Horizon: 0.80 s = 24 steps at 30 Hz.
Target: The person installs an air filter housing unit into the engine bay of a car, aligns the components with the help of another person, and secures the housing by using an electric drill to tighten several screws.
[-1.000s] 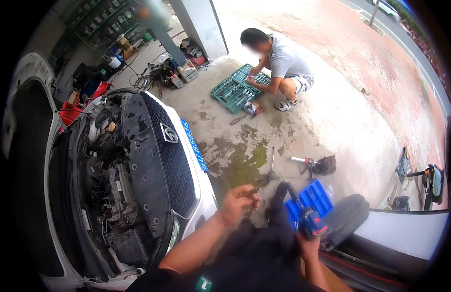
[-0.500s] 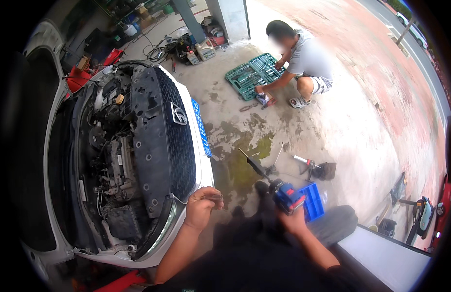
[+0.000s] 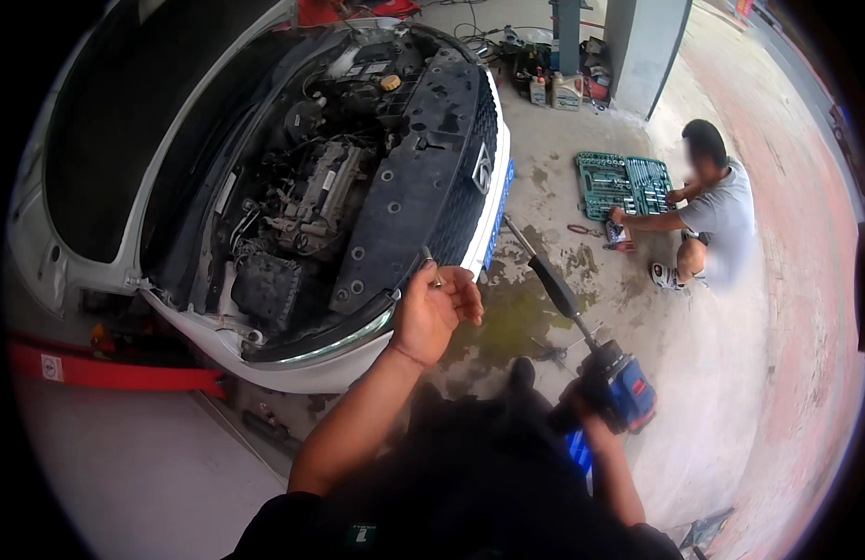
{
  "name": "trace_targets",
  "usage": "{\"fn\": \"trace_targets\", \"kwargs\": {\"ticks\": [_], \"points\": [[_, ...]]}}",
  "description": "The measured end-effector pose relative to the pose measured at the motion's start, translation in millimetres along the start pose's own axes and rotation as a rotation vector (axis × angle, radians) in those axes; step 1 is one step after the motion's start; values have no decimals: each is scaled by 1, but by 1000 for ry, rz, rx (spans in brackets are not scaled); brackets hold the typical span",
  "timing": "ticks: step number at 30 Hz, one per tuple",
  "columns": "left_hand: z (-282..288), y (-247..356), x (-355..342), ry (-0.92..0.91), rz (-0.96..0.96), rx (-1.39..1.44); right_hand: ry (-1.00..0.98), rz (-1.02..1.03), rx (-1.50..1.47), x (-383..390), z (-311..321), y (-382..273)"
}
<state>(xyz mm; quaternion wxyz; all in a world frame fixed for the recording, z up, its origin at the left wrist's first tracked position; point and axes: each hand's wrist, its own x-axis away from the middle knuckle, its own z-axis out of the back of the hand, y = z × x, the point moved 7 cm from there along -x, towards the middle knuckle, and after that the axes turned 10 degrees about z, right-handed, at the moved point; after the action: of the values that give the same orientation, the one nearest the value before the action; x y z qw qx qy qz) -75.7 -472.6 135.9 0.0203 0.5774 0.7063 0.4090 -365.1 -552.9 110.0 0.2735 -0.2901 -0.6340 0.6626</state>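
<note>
- clock hours run from the middle of the view; the car [image 3: 404,177] fills 8 to 12 o'clock, its raised hood [image 3: 138,121] toward 10; its white bumper [image 3: 311,375] curves round near the left hand [image 3: 434,315];
- concrete floor [image 3: 689,359] stretches from the bumper toward 3 o'clock, with a wet patch [image 3: 507,327] near the middle; a crouching person [image 3: 722,201] and a green tool case [image 3: 628,184] bound it at 2 to 3, a pillar [image 3: 647,61] at 1; a red beam [image 3: 124,367] lies at 8 to 9;
- the power tool [image 3: 626,387] is at 4 o'clock, raised above the floor; its long axis slants, the shaft [image 3: 558,289] pointing to 11 toward the car's front; whether the tip touches anything, i cannot tell;
- the right hand [image 3: 596,431] is wrapped round the tool's handle, fingers partly hidden; a blue tray [image 3: 580,451] shows just beside it at 5;
- the left hand pinches a small metal cylinder [image 3: 433,268] between thumb and forefinger, other fingers loosely spread; the cylinder tilts toward 11;
- markings: a blue number plate [image 3: 500,217], a grille emblem [image 3: 482,170], a pale label [image 3: 51,368] on the beam, a lettered green patch [image 3: 362,535] on the dark shirt
</note>
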Motion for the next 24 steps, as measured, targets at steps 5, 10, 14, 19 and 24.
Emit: {"fn": "trace_targets", "kwargs": {"ticks": [5,10,14,19,24], "points": [[10,58,39,-162,-87,322,-108,-51,-254,22,-68,24],[64,99,98,-235,-177,317,-274,4,-178,37,-164,-30],[114,130,134,-260,-235,332,-299,-13,-251,55,-230,-33],[174,152,168,-195,-242,367,-260,-79,-275,70,-294,-52],[215,169,182,-77,-211,357,-347,195,309,59,-318,-52]]}}
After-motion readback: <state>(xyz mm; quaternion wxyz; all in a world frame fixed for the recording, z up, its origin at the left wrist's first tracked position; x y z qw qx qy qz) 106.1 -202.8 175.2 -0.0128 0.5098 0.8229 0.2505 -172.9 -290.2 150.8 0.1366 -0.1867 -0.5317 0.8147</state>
